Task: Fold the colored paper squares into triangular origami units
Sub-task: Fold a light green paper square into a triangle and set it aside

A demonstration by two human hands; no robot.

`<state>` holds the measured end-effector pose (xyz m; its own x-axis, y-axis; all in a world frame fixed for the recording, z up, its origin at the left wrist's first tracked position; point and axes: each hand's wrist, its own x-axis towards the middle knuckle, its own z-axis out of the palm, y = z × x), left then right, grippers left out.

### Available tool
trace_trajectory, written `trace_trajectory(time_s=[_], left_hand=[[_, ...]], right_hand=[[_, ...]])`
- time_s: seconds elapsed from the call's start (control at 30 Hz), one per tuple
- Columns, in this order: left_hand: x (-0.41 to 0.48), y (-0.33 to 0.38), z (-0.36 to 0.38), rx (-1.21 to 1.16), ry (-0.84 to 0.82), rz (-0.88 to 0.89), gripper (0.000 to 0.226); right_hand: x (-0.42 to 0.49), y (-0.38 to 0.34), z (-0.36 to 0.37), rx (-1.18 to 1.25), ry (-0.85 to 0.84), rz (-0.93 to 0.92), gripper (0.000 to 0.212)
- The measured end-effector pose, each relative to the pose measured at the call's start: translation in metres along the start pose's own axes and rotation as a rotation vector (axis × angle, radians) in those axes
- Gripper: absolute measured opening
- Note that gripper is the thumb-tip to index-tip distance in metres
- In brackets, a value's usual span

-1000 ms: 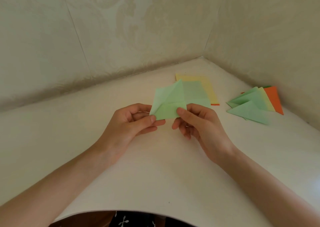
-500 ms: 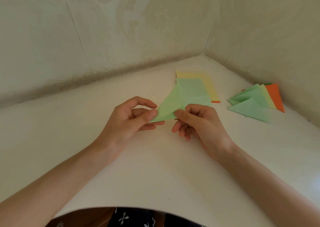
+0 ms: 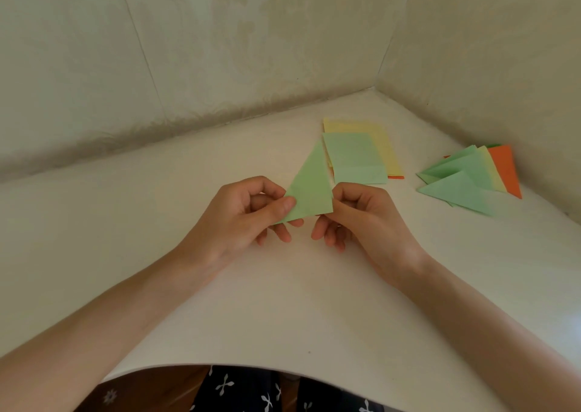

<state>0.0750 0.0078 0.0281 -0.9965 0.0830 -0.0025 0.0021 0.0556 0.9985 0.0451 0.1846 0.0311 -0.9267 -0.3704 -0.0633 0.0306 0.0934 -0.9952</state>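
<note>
between left hand [image 3: 239, 220] and right hand [image 3: 367, 223], green triangle [image 3: 311, 191] turned upright

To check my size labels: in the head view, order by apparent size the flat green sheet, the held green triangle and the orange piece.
1. flat green sheet and held green triangle: look alike; the triangle is nearer the camera, so unranked.
2. orange piece: smallest, mostly covered.

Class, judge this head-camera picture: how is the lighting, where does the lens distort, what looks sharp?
Head view: soft, even light, no glare on the white table; wide-angle lens bows the table's near edge; faint shadows beneath the left hand and right hand; the green paper triangle they pinch looks sharp.
</note>
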Motion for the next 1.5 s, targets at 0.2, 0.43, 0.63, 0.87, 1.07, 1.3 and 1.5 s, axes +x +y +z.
trace_trajectory(time_s=[0.2, 0.43, 0.63, 0.87, 1.07, 1.3, 1.5], left_hand=[[0.002, -0.003, 0.0, 0.033, 0.018, 0.021, 0.011], [0.001, -0.005, 0.003, 0.026, 0.024, 0.055, 0.012], [0.0, -0.005, 0.0, 0.076, -0.08, 0.036, 0.016], [0.002, -0.006, -0.001, 0.116, -0.125, 0.012, 0.012], [0.003, -0.008, 0.002, 0.144, -0.118, 0.049, 0.016], [0.011, -0.005, 0.009, 0.017, 0.09, 0.124, 0.009], [0.025, -0.007, 0.032, 0.147, -0.041, 0.212, 0.006]], right_hand=[[0.002, -0.004, 0.001, 0.073, -0.047, 0.06, 0.053], [0.002, 0.003, -0.001, 0.049, -0.076, -0.008, 0.024], [0.002, -0.002, -0.003, 0.062, -0.061, -0.01, 0.021], [0.005, 0.001, -0.004, 0.086, 0.047, 0.002, 0.017], [0.009, 0.0, -0.003, 0.176, 0.084, 0.032, 0.035], [0.002, 0.002, -0.006, 0.082, 0.008, -0.065, 0.009], [0.008, -0.009, -0.027, 0.368, 0.333, -0.09, 0.014]])
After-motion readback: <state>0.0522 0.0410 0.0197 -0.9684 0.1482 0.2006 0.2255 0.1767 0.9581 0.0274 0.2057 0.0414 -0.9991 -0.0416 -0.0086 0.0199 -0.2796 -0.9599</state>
